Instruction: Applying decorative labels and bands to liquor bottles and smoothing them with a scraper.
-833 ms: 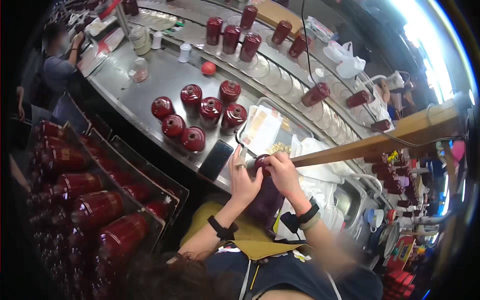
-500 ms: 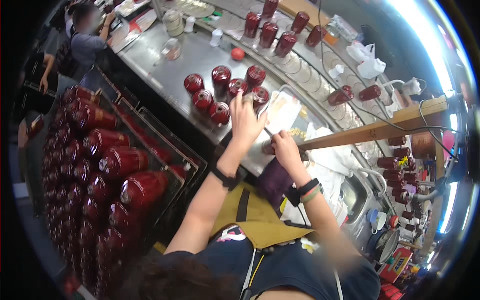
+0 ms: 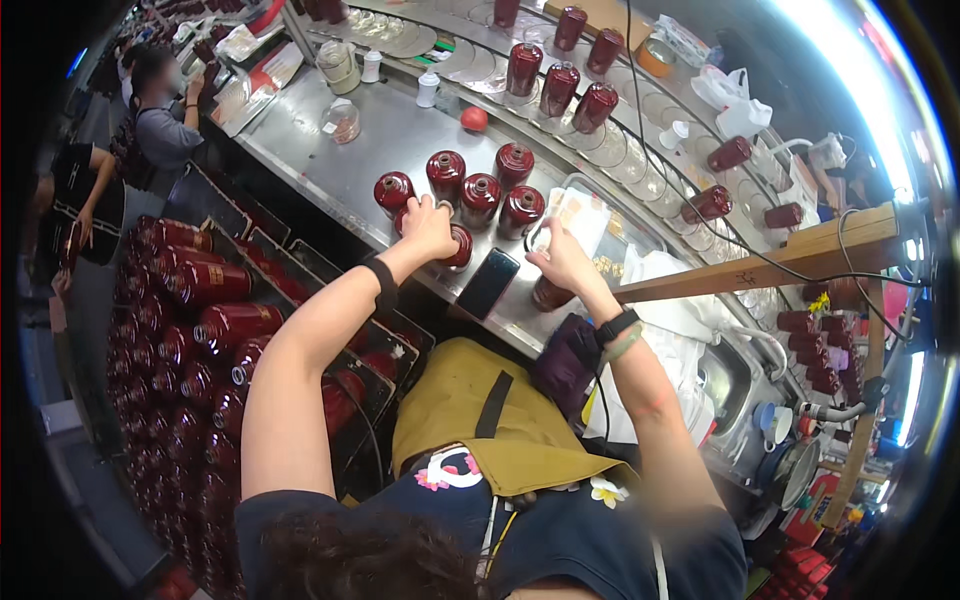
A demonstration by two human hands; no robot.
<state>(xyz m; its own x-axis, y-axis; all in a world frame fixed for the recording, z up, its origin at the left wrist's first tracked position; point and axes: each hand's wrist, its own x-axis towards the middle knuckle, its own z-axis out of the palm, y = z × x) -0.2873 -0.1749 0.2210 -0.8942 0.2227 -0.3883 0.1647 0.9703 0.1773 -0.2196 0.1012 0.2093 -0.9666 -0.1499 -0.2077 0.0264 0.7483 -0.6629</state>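
Two bare hands work at a long steel counter [image 3: 330,150]. The left hand [image 3: 428,228], with a black band on its wrist, is closed over the top of a dark red canister [image 3: 459,246] that stands at the near edge of a cluster of like canisters [image 3: 480,195]; the fingers curl round its cap, and the canister is upright. The right hand [image 3: 562,262] is closed on a second dark red canister [image 3: 549,294], held just right of the cluster at the counter's near edge; its fingers cover the top, so the grip point cannot be told exactly. A black phone [image 3: 487,283] lies flat on the counter between the two hands. Just beyond the right hand sits a clear tray [image 3: 580,215] with small pale items in it. A wooden beam [image 3: 770,265] runs from the right toward the right hand. Farther off, more red canisters [image 3: 560,85] stand in a row, with a red ball [image 3: 474,118] on the counter near them. To the left, below the counter, crates of red canisters [image 3: 190,320] lie stacked. Another person [image 3: 160,110] stands at the far left.
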